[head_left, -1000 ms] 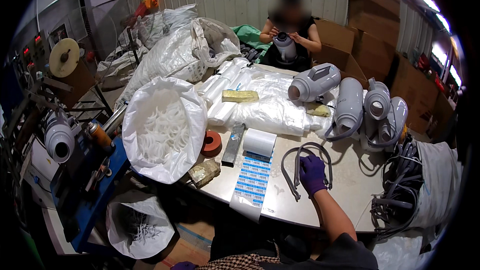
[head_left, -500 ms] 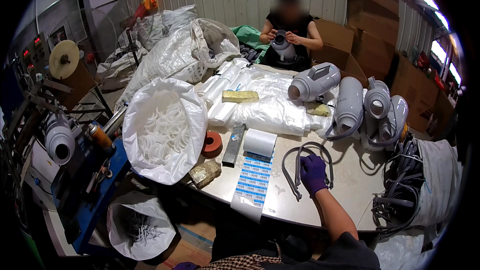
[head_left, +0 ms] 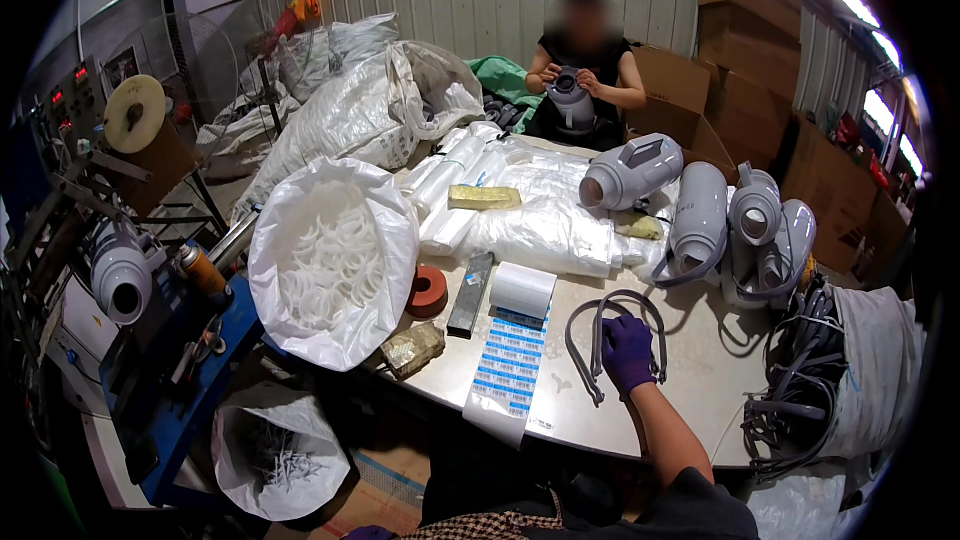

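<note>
My right hand (head_left: 628, 352), in a purple glove, is at the front right of the white table. Its fingers curl round one side of a grey curved strap (head_left: 598, 332). A second grey strap (head_left: 656, 308) arches beside and over the hand, and the strap ends rest on the table. To the left of them lies a sheet of blue and white labels (head_left: 507, 365), unrolling from a label roll (head_left: 523, 290) toward the table's front edge. Only a sliver of my left hand (head_left: 370, 533), also purple-gloved, shows at the bottom edge; its fingers are hidden.
Grey flask bodies (head_left: 697, 215) stand at the right, near a bundle of grey straps (head_left: 800, 380). A white sack (head_left: 385, 330) of translucent rings stands left, by a brown tape roll (head_left: 428, 292) and metal bar (head_left: 469, 295). Across the table a person (head_left: 590, 50) holds a grey flask (head_left: 571, 105).
The view has shifted very slightly. My right hand stays at the grey straps, almost unmoved. The person opposite has shifted their fingers a little at the flask's top.
</note>
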Demonstrator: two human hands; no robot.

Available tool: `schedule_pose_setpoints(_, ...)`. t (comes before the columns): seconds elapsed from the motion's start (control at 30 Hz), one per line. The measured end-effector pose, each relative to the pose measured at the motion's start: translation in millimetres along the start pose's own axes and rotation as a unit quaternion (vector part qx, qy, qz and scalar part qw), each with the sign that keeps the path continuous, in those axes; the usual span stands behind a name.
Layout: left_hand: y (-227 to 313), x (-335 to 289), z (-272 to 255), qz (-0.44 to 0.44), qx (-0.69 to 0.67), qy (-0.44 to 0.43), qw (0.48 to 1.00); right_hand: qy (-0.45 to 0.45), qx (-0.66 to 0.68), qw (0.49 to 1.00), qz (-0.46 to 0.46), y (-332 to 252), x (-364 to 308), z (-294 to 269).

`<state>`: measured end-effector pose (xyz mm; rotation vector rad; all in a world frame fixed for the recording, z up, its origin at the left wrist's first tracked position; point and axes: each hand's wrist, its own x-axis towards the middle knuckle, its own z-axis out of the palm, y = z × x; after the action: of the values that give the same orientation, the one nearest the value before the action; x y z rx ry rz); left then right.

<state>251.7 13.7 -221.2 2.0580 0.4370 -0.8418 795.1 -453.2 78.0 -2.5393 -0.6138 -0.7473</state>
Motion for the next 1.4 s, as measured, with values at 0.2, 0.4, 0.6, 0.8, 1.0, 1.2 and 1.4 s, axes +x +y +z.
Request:
schedule_pose_setpoints(0.2,27.5,-3.5,-7.7,-0.049,-0.011,-0.027,0.998,0.003,-0.007,1.000,0.000,3.1,-2.0,-4.1)
schedule_pose_setpoints(0.4,39.2,-11.5,-12.1,-0.069,-0.034,-0.032,0.997,0.005,0.003,1.000,-0.002,2.7,-1.7,0.8)
schedule_pose_setpoints(0.6,30.5,-7.8,-9.0,-0.051,-0.036,-0.032,0.998,0.009,0.004,1.000,-0.003,2.8,-1.6,-0.3)
schedule_pose_setpoints(0.8,12.5,-1.6,-2.5,0.027,0.033,-0.015,0.999,0.007,0.001,1.000,-0.006,-0.1,0.5,-1.5)
schedule_pose_setpoints(1.0,17.4,-2.9,-1.2,0.068,0.077,-0.004,0.995,0.006,-0.022,1.000,-0.003,4.5,-3.6,1.8)
schedule_pose_setpoints(1.2,23.7,-8.1,-2.6,0.004,0.017,0.006,1.000,0.000,-0.010,1.000,0.000,2.8,-2.0,3.0)
schedule_pose_setpoints(1.4,36.1,-8.9,-9.2,-0.011,0.018,-0.013,1.000,0.007,-0.003,1.000,-0.008,0.4,-1.0,-2.5)
